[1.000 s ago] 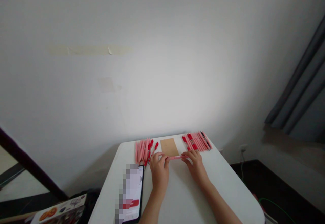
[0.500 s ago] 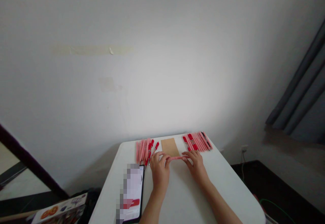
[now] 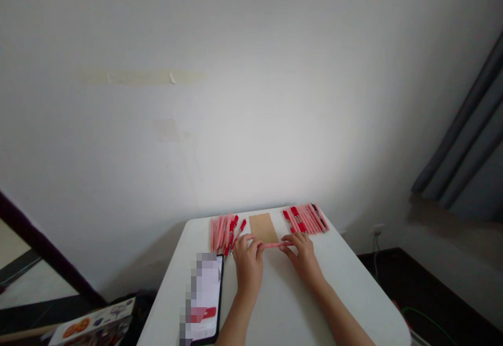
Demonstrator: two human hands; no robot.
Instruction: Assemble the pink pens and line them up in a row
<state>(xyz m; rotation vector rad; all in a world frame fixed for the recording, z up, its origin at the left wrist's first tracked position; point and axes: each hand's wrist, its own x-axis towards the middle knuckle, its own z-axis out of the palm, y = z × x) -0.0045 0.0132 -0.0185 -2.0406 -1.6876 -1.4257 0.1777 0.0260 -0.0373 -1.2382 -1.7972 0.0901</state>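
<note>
A pink pen (image 3: 272,245) lies level between my two hands, just above the white table (image 3: 275,299). My left hand (image 3: 248,262) pinches its left end, and my right hand (image 3: 302,257) has its fingers closed on the right end. Behind the pen is a brown sheet of paper or card (image 3: 263,227). Several pink and red pens (image 3: 222,232) lie in a group beyond my left hand. Another row of pink, red and a few dark pens (image 3: 306,218) lies beyond my right hand.
A phone (image 3: 206,304) with a lit screen lies left of my left forearm. The table's back edge meets a pale wall (image 3: 251,100). A printed box (image 3: 94,322) stands low at the left, and a grey curtain (image 3: 467,147) hangs at the right.
My right fingers have shifted slightly along the pen, and a narrow line or gap now shows on its middle. The left hand has barely moved.
</note>
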